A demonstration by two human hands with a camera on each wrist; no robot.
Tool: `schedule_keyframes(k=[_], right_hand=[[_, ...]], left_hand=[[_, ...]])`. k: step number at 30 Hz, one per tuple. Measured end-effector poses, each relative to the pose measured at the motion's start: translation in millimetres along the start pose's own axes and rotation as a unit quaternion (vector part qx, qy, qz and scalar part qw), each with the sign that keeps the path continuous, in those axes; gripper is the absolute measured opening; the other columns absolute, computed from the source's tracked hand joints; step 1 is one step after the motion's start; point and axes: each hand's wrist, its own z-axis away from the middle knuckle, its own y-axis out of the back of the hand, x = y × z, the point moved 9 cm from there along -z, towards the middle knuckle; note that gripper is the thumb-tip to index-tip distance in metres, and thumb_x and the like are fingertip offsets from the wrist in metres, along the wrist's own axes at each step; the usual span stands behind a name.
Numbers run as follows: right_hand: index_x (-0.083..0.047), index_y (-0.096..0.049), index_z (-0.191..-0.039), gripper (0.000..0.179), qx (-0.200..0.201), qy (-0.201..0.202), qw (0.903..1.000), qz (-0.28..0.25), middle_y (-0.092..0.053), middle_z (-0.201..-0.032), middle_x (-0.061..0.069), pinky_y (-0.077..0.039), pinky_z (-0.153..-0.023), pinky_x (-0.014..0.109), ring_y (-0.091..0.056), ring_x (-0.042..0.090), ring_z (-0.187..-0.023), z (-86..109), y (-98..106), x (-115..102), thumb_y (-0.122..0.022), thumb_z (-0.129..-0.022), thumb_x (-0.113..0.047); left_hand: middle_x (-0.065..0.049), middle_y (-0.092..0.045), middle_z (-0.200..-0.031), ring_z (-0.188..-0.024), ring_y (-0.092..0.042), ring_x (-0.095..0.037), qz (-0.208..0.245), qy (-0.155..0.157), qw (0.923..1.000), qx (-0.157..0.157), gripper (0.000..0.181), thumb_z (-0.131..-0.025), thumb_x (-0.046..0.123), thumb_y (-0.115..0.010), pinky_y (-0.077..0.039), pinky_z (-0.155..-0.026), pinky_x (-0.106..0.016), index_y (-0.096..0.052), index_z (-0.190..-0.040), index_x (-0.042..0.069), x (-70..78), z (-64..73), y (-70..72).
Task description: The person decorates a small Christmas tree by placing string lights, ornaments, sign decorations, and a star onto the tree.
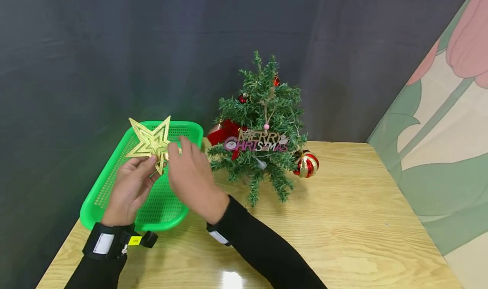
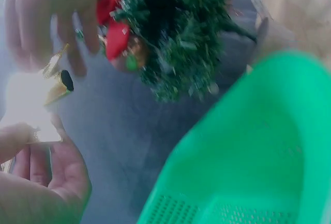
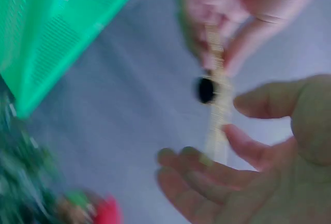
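Observation:
A glittery gold star tree topper [image 1: 150, 143] is held over the green basket, its face toward the head camera. My left hand [image 1: 129, 187] pinches it by a lower point, between thumb and fingers. Beside its right edge is my right hand [image 1: 194, 179]. In the right wrist view the right hand's fingers [image 3: 191, 175] are spread and loosely bent around the star's edge, without gripping it. A short tube with a dark round opening [image 3: 206, 90] sticks out from the star's back. Bright glare covers much of the star in the left wrist view.
The green plastic basket [image 1: 91, 208] stands at the table's left. Right of it stands a small Christmas tree [image 1: 263, 106] with a "Merry Christmas" sign [image 1: 257, 141], a red bow [image 1: 228, 130] and a red-and-gold striped ball [image 1: 306, 164]. A dark curtain [image 1: 190, 34] hangs behind the wooden table [image 1: 343, 221].

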Motion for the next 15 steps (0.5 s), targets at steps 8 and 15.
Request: schedule_keyframes(k=[8, 15], right_hand=[[-0.005, -0.048, -0.148, 0.047, -0.162, 0.018, 0.9646, -0.207, -0.04, -0.161, 0.015, -0.044, -0.116, 0.042, -0.041, 0.029, -0.149, 80.8, 47, 35, -0.057, -0.106, -0.025], [-0.014, -0.073, -0.12, 0.024, -0.084, -0.003, 0.9116, -0.402, -0.075, -0.118, -0.003, -0.058, -0.091, 0.03, -0.071, 0.008, -0.107, 108.7, 112, 113, -0.057, -0.104, -0.004]], left_hand=[[-0.007, -0.071, -0.114, -0.095, -0.075, -0.017, 0.11, 0.006, 0.9934, -0.032, 0.02, -0.103, -0.003, -0.055, -0.06, -0.082, -0.026, -0.065, -0.121, 0.004, -23.1, 2.3, -34.9], [-0.014, -0.064, -0.122, -0.098, -0.075, -0.024, 0.196, -0.017, 0.9804, -0.007, 0.036, -0.1, -0.009, -0.058, -0.06, -0.083, -0.027, -0.049, -0.133, 0.003, -15.7, -12.1, -72.2]])
